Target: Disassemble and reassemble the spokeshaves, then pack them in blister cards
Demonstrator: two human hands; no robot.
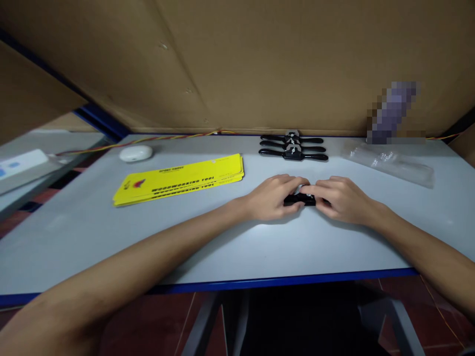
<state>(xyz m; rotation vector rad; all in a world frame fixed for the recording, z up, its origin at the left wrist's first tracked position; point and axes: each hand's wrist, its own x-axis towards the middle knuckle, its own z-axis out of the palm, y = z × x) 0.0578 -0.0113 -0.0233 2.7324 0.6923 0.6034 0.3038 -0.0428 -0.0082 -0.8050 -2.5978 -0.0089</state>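
My left hand (273, 197) and my right hand (339, 198) meet at the middle of the grey table (222, 237). Between them they hold a small black tool (300, 200) that rests on the tabletop; fingers cover most of it. Both hands have their fingers curled around its ends. Behind the hands, three black tools with long handles (293, 147) lie side by side near the cardboard wall.
A stack of yellow cards (178, 179) printed "WOODWORKING TOOL" lies at the left. A white oval case (135, 153) sits behind it. Clear plastic bags (389, 162) lie at the back right. A red-yellow wire (148, 138) runs along the back edge. Cardboard walls enclose the table.
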